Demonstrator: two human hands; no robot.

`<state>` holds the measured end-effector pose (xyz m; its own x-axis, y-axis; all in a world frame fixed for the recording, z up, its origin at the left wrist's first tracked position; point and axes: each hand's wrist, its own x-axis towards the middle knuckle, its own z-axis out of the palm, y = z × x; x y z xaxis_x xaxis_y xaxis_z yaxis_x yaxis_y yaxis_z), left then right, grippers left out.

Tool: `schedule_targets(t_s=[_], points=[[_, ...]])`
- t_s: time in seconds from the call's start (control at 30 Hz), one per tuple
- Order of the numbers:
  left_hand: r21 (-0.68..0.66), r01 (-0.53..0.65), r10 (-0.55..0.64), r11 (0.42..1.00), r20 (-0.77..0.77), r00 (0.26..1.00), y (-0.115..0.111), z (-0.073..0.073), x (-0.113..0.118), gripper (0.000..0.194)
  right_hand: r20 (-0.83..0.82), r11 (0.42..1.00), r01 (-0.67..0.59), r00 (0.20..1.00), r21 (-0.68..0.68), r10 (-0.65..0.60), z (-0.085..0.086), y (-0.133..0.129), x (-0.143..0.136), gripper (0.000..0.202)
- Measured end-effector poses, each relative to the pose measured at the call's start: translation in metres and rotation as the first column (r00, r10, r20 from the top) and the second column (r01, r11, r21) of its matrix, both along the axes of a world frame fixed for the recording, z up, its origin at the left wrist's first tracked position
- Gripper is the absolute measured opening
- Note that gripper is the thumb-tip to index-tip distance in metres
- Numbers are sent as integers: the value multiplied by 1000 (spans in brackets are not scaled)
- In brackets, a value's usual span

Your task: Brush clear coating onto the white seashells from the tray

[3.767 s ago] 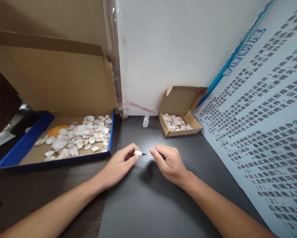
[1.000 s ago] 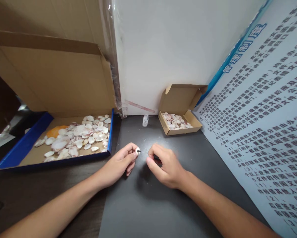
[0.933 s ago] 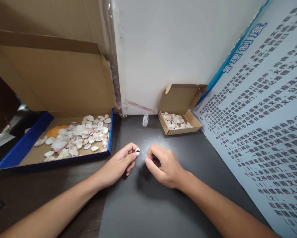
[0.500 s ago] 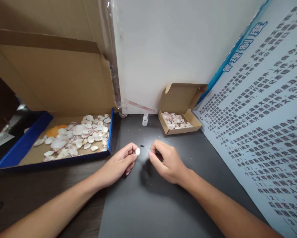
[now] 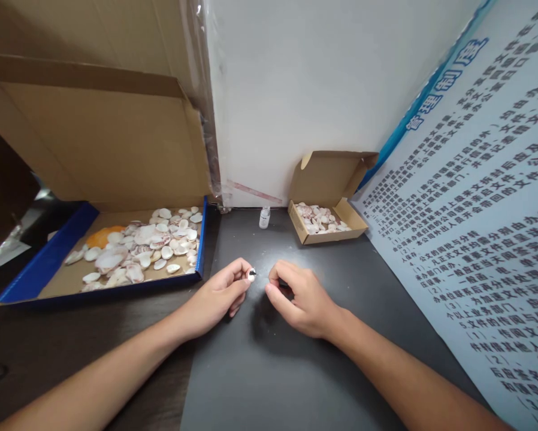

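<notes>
Between the thumb and fingers of my left hand [image 5: 226, 289] is a small white seashell [image 5: 251, 278], its pale face turned toward my right hand. My right hand [image 5: 300, 296] is closed in a pinch on a small, thin brush whose dark tip [image 5: 253, 273] lies against the shell. The brush's stem is very fine and hard to see, and my fingers cover its end. Both hands are held a little above the dark grey mat [image 5: 269, 377]. Beyond them stands a small white-labelled bottle [image 5: 264, 218].
At the left, an open blue-edged cardboard box [image 5: 201, 236] holds many seashells [image 5: 147, 239] and an orange piece [image 5: 103, 236]. A smaller open carton [image 5: 329, 237] of shells stands back right. A white panel [image 5: 296, 90] rises behind, and a printed sheet [image 5: 475, 239] slants along the right.
The brush's dark tip has moved left from the gap between the hands onto the shell. My right hand has shifted slightly left; my left hand keeps its hold.
</notes>
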<state>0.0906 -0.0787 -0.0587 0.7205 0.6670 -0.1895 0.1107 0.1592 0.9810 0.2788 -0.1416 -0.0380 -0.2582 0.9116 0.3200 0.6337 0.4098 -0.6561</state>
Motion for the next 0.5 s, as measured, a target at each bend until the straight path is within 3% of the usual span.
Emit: schedule_targets(t_s=[0.33, 0.5], points=[[4, -2, 2, 1000, -7, 1000, -1, 3, -1, 14, -83, 999, -32, 996, 20, 34, -1, -1, -1, 15], [-8, -16, 16, 1000, -8, 1000, 0, 3, -1, 17, 34, 986, 166, 985, 15, -166, 0, 2, 2, 18]])
